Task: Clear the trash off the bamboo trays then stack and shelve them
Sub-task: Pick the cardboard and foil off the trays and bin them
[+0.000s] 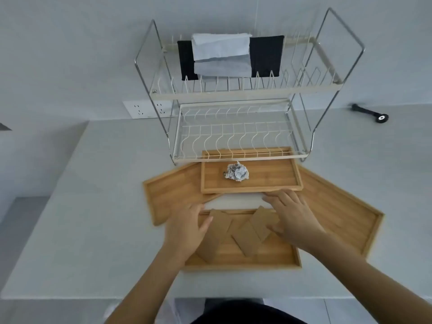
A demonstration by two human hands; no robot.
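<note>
Several bamboo trays lie on the white counter in front of a wire rack. The nearest tray [275, 258] holds several brown cardboard pieces [246, 239]. A far tray [275, 176] carries a crumpled paper ball [236, 172]; its back edge sits under the rack's lower shelf. Two more trays flank it, one at the left [168, 192] and one at the right [339, 211]. My left hand [187, 228] rests flat on the leftmost cardboard piece, fingers apart. My right hand [292, 216] lies over the cardboard pieces on the right, fingers spread; whether it grips one is unclear.
A two-tier wire dish rack [233, 127] stands at the back of the counter, with black and grey cloths [222, 54] on its upper shelf. A wall socket [145, 108] is behind it on the left. A black tool [371, 112] lies at the far right.
</note>
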